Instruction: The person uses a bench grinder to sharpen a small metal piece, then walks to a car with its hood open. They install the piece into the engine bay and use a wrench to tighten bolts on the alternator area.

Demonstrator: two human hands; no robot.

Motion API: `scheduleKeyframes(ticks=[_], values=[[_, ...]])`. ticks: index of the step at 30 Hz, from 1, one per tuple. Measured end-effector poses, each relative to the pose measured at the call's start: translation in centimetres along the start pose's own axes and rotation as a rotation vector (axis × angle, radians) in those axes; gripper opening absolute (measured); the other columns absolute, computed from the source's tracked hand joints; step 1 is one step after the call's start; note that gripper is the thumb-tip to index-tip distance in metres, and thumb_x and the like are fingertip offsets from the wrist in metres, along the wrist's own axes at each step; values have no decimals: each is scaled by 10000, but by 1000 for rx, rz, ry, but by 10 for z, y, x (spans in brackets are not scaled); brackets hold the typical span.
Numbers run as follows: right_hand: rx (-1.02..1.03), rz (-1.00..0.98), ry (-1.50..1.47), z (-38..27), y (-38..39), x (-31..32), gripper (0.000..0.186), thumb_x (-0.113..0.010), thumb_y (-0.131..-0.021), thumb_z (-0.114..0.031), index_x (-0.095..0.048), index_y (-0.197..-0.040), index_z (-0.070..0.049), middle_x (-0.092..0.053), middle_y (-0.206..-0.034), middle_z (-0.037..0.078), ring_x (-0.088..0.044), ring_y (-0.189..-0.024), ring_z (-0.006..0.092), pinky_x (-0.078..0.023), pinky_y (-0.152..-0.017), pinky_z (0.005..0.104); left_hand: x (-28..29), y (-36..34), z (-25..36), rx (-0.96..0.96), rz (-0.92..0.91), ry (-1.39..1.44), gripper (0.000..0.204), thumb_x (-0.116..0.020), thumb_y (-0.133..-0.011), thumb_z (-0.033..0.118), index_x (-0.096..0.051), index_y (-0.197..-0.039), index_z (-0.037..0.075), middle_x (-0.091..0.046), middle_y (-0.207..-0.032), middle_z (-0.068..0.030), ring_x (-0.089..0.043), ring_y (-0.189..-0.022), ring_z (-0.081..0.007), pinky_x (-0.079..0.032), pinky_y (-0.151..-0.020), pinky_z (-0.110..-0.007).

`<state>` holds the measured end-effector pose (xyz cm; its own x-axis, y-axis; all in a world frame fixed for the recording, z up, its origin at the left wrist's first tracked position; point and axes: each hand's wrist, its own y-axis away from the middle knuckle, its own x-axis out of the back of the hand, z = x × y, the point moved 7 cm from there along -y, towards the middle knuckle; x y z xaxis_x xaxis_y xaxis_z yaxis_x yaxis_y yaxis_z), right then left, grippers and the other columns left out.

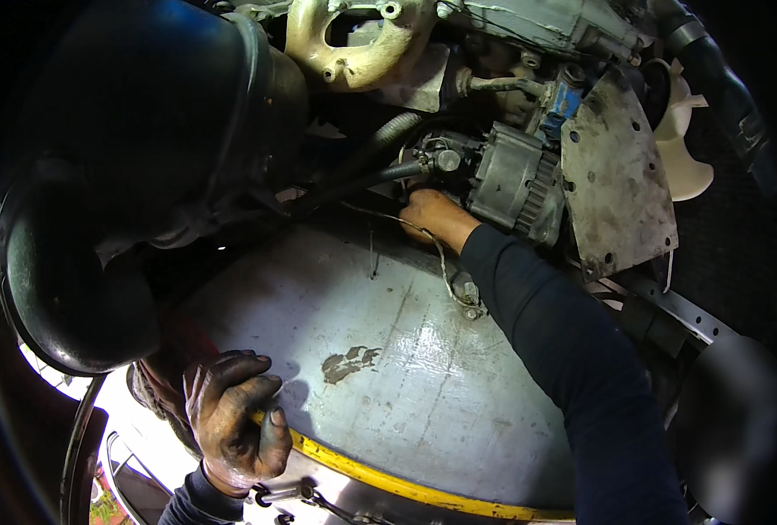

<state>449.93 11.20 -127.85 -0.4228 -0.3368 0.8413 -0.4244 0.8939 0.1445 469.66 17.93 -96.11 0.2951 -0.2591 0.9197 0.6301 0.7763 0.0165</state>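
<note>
My right hand (436, 216) reaches in beside the alternator (518, 179), below a black hose (379, 178) with a metal clamp. Its fingertips are hidden among the engine parts, so their grip cannot be seen. A thin, dirty wire (443, 262) runs past this hand down to a small bolted bracket (471, 302). At the lower left, my left hand (235, 424) is blackened with grease. Its fingers are loosely bent and apart, with nothing visible in them. It is by the yellow edge (379, 477) of a pale grey panel (423, 367).
A large black cylindrical housing (143, 114) with a bent duct fills the left. A cream manifold (366, 61) lies at the top. At right are a perforated metal plate (620, 171), a white fan blade (681, 153) and a punched metal rail (686, 313). A socket-like tool (283, 494) lies below the yellow edge.
</note>
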Motion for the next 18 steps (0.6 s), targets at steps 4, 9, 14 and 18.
scheduleKeyframes(ticks=[4,9,14,18], values=[[-565,-62,-722,22,0,0,267,-633,-733,-26,-763,-967,-34,-713,-967,250,-715,-917,395,-573,-832,461,0,-1,0,3,0,7,256,-700,-767,235,-714,-889,10,-706,-987,-196,-658,-950,-366,-476,-852,-448],[-404,339,-1434,12,-3,16,278,-544,-872,62,-748,-1056,21,-742,-1067,132,-697,-975,202,-546,-893,331,0,-3,3,2,-4,5,241,-698,-767,218,-710,-889,11,-701,-982,-197,-653,-945,-364,-472,-852,-447],[-368,207,-1928,7,-12,-1,278,-598,-914,-8,-734,-1155,12,-752,-1135,79,-702,-1023,159,-546,-927,282,-1,-5,6,12,-22,1,238,-684,-800,222,-697,-896,4,-688,-981,-199,-638,-946,-365,-473,-858,-449],[-216,247,-1917,4,-16,6,284,-633,-870,6,-735,-1135,2,-751,-1122,77,-694,-1016,160,-533,-958,298,-2,-4,6,14,-23,-1,250,-670,-829,237,-692,-897,-3,-681,-970,-204,-632,-934,-366,-480,-854,-445]])
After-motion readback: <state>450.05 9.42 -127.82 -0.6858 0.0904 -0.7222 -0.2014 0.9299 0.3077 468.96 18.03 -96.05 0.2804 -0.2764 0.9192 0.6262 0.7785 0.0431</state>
